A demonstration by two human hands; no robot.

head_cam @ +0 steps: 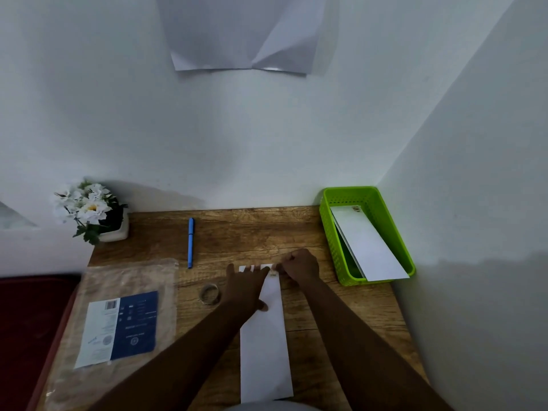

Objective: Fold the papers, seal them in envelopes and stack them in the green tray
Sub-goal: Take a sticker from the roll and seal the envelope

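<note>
A long white envelope (pixel 265 345) lies lengthwise on the tabletop (pixel 341 321), its near end at the near edge and its far end toward the middle. The left hand (pixel 247 287) lies flat on the far part of the envelope, fingers extended, pressing it down. The right hand (pixel 299 266) works at the far end with fingers curled, pinching a small tan piece, apparently tape (pixel 273 272), at the flap; the exact contact is too small to resolve. The step in hand appears to be sealing. To do it well, hold the envelope still with the flat hand, centre the tape across the flap edge, then rub it down from the middle outward so that no corner lifts. A tape roll (pixel 210 293) lies just left of the left hand. A clear packet with a blue label (pixel 123 327) occupies the near left area. A blue pen (pixel 190 243) lies toward the far edge, and a pot of white flowers (pixel 92 213) stands at the far left corner. The green tray (pixel 329 232) sits at the far right corner and already holds white envelopes (pixel 367 244) leaning over its near rim.
</note>
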